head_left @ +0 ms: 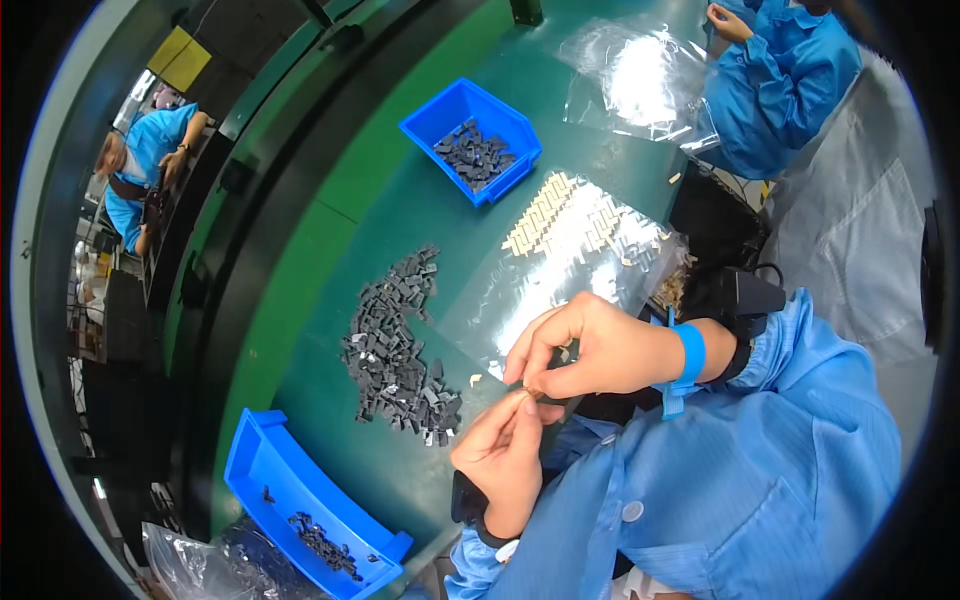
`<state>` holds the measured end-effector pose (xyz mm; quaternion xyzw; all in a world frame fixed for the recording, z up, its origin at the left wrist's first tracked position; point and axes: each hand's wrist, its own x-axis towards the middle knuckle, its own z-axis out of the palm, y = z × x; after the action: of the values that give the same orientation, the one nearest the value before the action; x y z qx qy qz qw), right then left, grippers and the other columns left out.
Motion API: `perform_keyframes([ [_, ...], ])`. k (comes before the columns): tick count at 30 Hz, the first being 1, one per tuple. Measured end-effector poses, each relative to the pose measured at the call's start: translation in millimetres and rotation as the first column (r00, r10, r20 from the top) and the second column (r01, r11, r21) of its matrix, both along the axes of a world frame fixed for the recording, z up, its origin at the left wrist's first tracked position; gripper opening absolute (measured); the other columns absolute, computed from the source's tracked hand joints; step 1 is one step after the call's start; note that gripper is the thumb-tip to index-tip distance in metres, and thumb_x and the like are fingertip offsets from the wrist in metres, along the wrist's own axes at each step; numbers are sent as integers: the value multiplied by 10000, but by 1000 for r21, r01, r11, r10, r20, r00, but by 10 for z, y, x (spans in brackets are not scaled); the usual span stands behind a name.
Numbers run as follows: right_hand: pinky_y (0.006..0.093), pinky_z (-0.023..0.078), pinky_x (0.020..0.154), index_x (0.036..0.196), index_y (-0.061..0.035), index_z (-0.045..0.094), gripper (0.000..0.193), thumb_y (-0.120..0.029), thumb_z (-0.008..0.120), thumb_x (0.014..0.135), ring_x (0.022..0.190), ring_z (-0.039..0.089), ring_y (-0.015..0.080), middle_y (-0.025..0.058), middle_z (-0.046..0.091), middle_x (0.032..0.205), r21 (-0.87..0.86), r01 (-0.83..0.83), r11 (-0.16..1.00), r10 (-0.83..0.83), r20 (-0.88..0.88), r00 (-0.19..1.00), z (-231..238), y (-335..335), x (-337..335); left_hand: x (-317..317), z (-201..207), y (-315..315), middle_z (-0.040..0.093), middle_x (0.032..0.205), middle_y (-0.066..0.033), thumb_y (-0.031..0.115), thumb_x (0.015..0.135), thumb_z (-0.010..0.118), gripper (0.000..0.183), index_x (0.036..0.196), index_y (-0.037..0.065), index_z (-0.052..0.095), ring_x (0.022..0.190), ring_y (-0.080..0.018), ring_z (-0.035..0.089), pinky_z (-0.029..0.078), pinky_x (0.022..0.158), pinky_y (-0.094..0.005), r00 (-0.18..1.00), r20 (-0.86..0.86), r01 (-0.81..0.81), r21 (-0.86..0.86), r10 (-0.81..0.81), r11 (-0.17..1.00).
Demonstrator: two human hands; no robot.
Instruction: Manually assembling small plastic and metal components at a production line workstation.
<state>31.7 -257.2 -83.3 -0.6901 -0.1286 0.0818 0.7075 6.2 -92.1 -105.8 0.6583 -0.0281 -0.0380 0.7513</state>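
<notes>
"While both hands meet over the near edge, what are they doing?"

"Pinching. The left hand (503, 462) comes up from below and the right hand (603, 347) from the side, their fingertips touching around a small brownish piece (531, 393). It's mostly hidden by the fingers, so I can't tell its shape."

"Anything on the wrists?"

"A blue band (690, 354) circles the right one."

"And what lies about them?"

"Just beyond the right hand, cream pieces (548, 214) lie on clear plastic (478, 318), some in neat slanting rows, others loose under glare. To the left of that, a heap of dark grey blocks (395, 350) sits straight on the green worktop (312, 375)."

"Are there bins?"

"Two blue ones. The far bin (432, 108) holds a good layer of dark blocks; the near bin (318, 487), at lower left, has only a small scatter of dark bits."

"Anyone close?"

"A co-worker in blue sleeves (775, 85), top right, beside a shiny clear bag (640, 85)."
</notes>
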Motion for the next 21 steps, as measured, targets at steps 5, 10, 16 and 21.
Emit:
perform_keyframes([
  [5, 297, 460, 788, 764, 9, 657, 55, -39, 650, 737, 892, 607, 177, 131, 655, 932, 169, -58, 984, 72, -80, 994, -47, -16, 14, -9, 77, 40, 645, 797, -183, 24, 835, 578, 130, 900, -81, 619, 581, -207, 632, 551, 537, -307, 997, -39, 67, -95, -71, 993],
  [10, 310, 462, 750, 813, -6, 634, 60, -30, 628, 758, 832, 615, 203, 110, 642, 869, -98, 152, 984, -127, 224, 966, 18, -118, 70, -53, 121, 97, 644, 822, -204, 64, 855, 569, 150, 911, -68, 609, 558, -208, 627, 544, 520, -302, 988, -134, 52, -172, -76, 984],
  [16, 332, 453, 641, 854, -19, 619, 96, -100, 589, 811, 718, 578, 255, 97, 588, 775, -477, 401, 782, -36, 608, 793, -272, -87, 90, -47, 126, 47, 643, 821, -208, 103, 865, 576, 178, 929, -61, 604, 545, -205, 624, 539, 509, -299, 989, -142, 10, -199, -39, 980],
  [21, 293, 458, 667, 850, 14, 611, 154, -139, 599, 843, 742, 583, 182, 93, 606, 810, -168, -23, 985, 47, 141, 989, -38, -51, 21, -41, 125, 0, 643, 804, -201, 108, 868, 576, 188, 914, -72, 606, 552, -204, 626, 541, 512, -291, 993, -116, 8, -149, -26, 989],
])
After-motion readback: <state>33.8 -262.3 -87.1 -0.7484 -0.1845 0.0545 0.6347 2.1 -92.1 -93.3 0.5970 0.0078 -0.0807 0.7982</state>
